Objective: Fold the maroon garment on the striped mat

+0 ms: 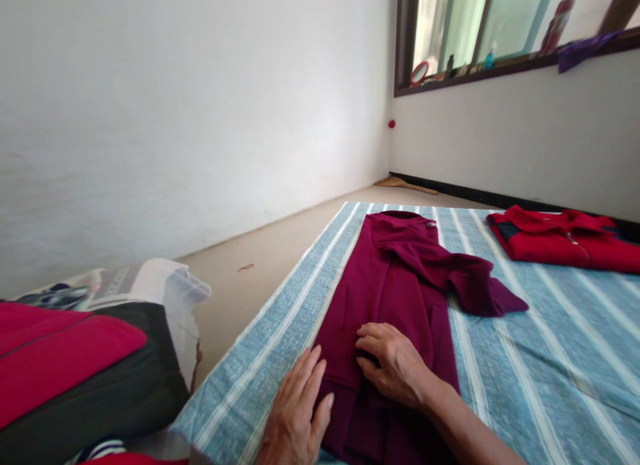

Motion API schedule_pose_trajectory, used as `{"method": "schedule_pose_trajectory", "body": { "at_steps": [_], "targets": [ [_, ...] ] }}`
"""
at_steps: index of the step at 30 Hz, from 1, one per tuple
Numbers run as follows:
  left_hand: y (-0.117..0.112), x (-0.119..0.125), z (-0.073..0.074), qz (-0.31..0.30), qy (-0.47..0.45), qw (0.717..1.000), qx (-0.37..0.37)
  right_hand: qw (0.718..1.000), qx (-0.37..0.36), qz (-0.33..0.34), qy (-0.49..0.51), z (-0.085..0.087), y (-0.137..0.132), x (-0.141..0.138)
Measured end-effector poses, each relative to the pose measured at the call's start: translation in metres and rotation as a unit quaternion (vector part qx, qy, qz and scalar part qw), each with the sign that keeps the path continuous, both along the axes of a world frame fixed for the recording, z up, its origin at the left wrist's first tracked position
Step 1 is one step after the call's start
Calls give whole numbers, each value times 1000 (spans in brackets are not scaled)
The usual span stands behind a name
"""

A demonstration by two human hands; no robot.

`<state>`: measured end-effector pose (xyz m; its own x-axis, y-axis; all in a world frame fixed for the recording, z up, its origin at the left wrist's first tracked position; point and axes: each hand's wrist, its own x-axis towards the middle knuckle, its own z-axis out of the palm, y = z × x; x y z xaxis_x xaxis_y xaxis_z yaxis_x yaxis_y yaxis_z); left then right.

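Observation:
A maroon zip-front sweatshirt [385, 298] lies flat on a blue-and-white striped sheet [540, 332], with one sleeve folded across its upper part and reaching out to the right. My right hand [393, 365] rests on its middle, fingers slightly curled on the fabric near a side pocket. My left hand [295, 405] lies at the garment's lower left edge, fingertips on the maroon cloth and palm on the sheet. Neither hand holds a gathered fold. The garment's lower end runs out of view below.
A folded red garment [560, 242] lies on the sheet at the far right. A red-and-black padded bundle [65, 358] and a plastic-wrapped package [150, 292] sit at the left. Beyond the sheet are a beige floor, white walls, a short broom [405, 184], and a windowsill [475, 75] holding small items.

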<state>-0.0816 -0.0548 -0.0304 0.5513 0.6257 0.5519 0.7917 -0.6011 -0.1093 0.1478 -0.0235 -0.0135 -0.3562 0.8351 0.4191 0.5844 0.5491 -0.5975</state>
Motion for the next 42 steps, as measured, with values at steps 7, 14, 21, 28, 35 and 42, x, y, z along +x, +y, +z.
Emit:
{"method": "schedule_pose_trajectory", "body": {
  "at_steps": [7,14,21,28,35,42],
  "targets": [
    [0,0,2,-2,-8,1000,-14,1000,2,1,-15,0,1,0],
    [2,-1,-1,-6,-23,1000,-16,1000,5,-4,-24,1,1,0],
    [1,-2,-3,-3,-27,999,-22,1000,3,-1,-18,1,1,0],
    [1,-2,-2,-3,-11,1000,-15,1000,3,-2,-8,1,1,0],
    [1,0,1,-5,-21,1000,-18,1000,5,-4,-23,1,1,0],
    [2,-2,-3,-4,-19,1000,-11,1000,9,-6,-28,-1,2,0]
  ]
}}
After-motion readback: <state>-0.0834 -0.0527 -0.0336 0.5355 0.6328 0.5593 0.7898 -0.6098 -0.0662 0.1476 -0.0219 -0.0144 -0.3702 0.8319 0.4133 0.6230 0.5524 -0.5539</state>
